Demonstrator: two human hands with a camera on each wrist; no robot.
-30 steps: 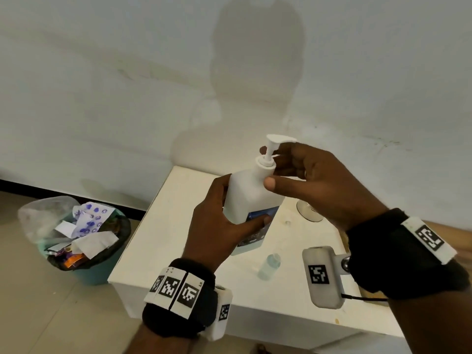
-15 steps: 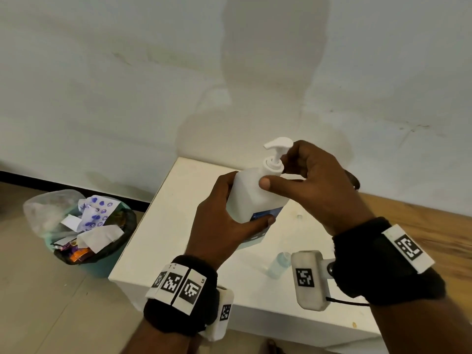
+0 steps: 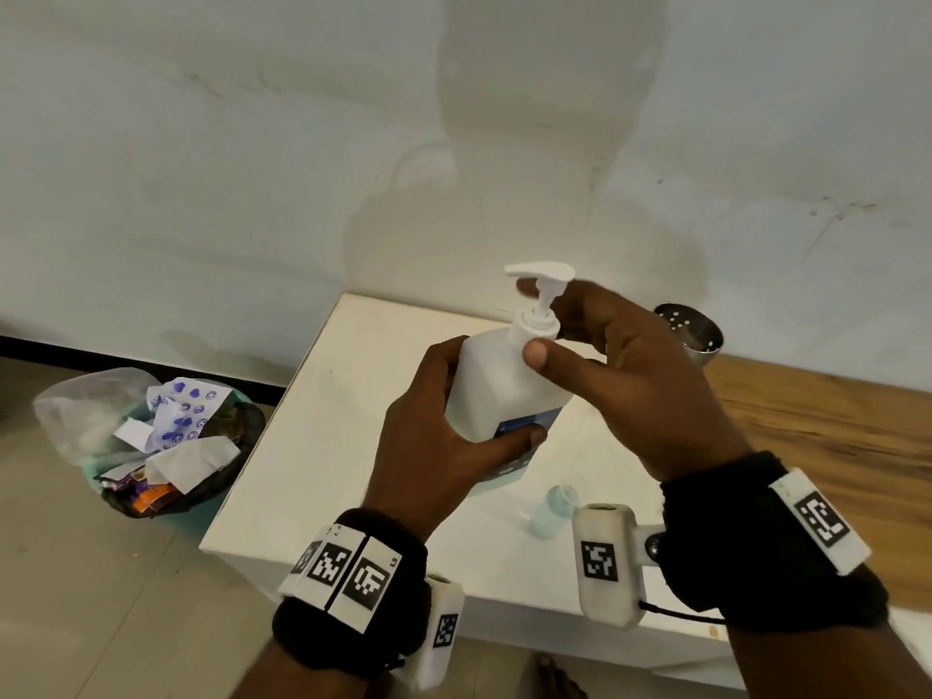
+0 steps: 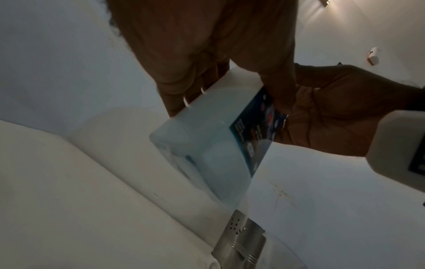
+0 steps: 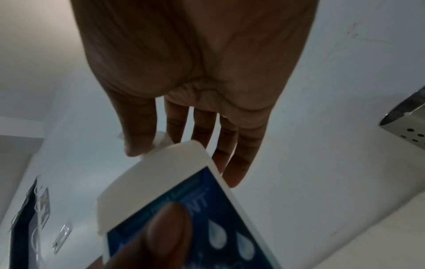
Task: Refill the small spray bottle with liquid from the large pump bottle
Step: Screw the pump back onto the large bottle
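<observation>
Table (image 3: pixel 323 446): pump bottle (image 3: pixel 497 391) held above its middle, long axis near upright, top tipped slightly right, nozzle pointing left. Left hand (image 3: pixel 433 446) wraps the bottle body. Right hand (image 3: pixel 620 375) pinches the pump collar. Spray bottle (image 3: pixel 552 512) stands near the front edge.

Head view evenly lit with a soft shadow on the wall (image 3: pixel 549 118); both wrist views dim, blurred

The small spray bottle (image 3: pixel 552 512) is blurred, its top unreadable; the metal cup (image 3: pixel 693 338) sits half-hidden behind the right hand (image 3: pixel 630 380).
</observation>
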